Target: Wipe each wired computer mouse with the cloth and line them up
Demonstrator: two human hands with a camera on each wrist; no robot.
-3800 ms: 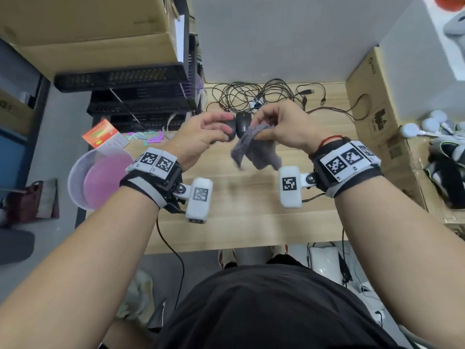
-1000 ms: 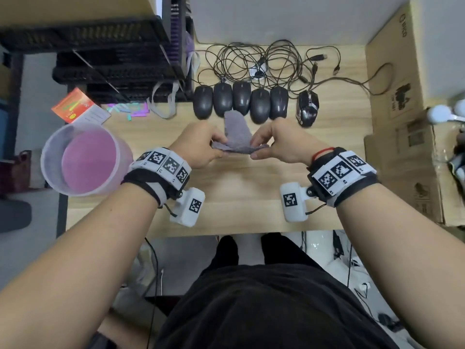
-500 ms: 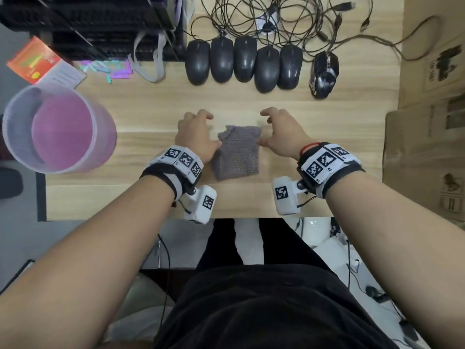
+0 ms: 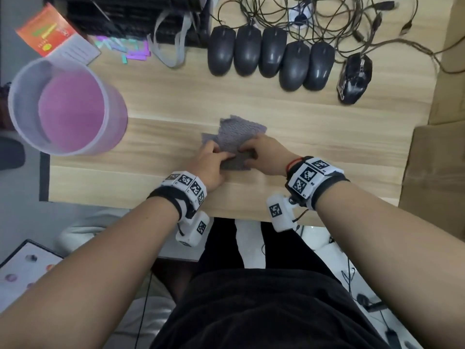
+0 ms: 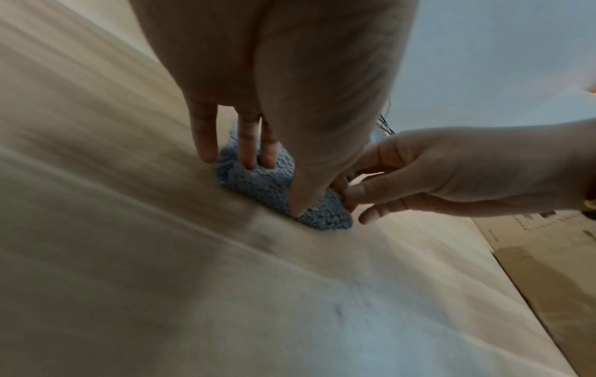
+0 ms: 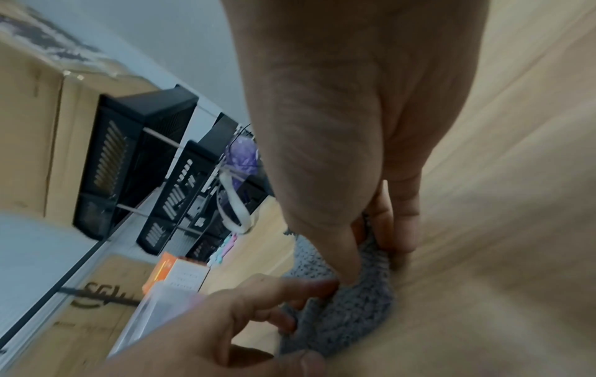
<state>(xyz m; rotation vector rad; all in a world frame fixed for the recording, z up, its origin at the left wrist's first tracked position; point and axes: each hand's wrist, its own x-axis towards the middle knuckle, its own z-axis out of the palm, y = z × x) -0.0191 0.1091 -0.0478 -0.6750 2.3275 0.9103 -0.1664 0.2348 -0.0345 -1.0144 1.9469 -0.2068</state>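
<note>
Hands meet over the grey knitted cloth (image 4: pixel 236 137) lying on the pale wooden surface (image 4: pixel 314 137): your left hand (image 4: pixel 212 163) pinches its near left edge between thumb and fingers, and your right hand (image 4: pixel 266 157) pinches the near right edge, a fold of fabric raised between them. Five dark grey wired computer mice (image 4: pixel 270 56) sit side by side in a row at the far edge, touching or nearly so, with a glossy black angular mouse (image 4: pixel 354 78) just to their right, standing apart, all well away from the cloth and trailing a tangle of black cables (image 4: pixel 314 18). A translucent lilac plastic tub (image 4: pixel 63 107) stands at your left.
</note>
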